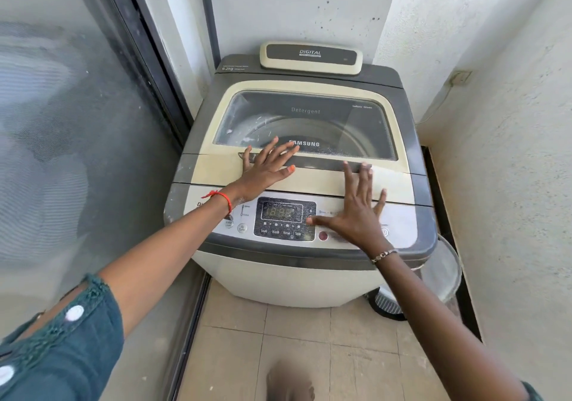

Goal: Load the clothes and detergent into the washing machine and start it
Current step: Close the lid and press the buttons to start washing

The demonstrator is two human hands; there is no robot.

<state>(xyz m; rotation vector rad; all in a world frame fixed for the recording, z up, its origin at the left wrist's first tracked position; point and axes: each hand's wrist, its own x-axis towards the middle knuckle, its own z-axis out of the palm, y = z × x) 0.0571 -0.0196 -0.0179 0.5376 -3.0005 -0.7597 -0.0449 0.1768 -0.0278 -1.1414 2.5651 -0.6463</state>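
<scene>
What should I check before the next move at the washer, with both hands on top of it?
1. Lid closed: ok, it lies flat on the machine.
2. Hands free: ok, left hand and right hand are open and flat, holding nothing.
3. Left hand near the lid handle: ok, its fingers lie over the handle's left end.
4. Display on: ok, digits glow.
5. Clothes in the drum: cannot tell; the glass window shows only bare drum wall.
6. Detergent at hand: not ok, no pack or bottle in view.
</scene>
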